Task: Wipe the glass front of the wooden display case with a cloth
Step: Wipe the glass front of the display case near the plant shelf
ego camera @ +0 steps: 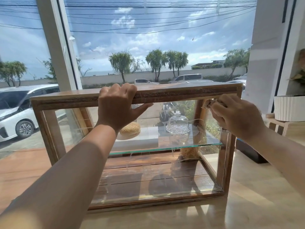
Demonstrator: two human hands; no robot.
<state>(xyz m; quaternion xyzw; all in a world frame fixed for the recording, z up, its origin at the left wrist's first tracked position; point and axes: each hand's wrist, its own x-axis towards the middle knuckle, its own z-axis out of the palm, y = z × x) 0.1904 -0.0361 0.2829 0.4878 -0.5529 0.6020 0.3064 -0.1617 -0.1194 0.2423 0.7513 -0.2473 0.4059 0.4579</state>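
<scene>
The wooden display case (pixel 181 94) stands on a light counter in front of a big window. Its glass front (pixel 148 171) faces me. My left hand (pixel 118 107) grips the top front rail of the case, fingers over the top and thumb under it. My right hand (pixel 236 116) is closed on a small crumpled cloth (pixel 208 104) and presses it against the glass at the upper right corner. Inside, a glass shelf (pixel 206 143) carries a sesame bun (pixel 131 128) and a clear glass dome dish (pixel 178 124).
The light counter (pixel 247 195) runs to the right and toward me. A white ribbed planter (pixel 289 108) sits on a wooden stand at the right. A dark box (pixel 249 151) lies behind the case's right side. The window pane is close behind the case.
</scene>
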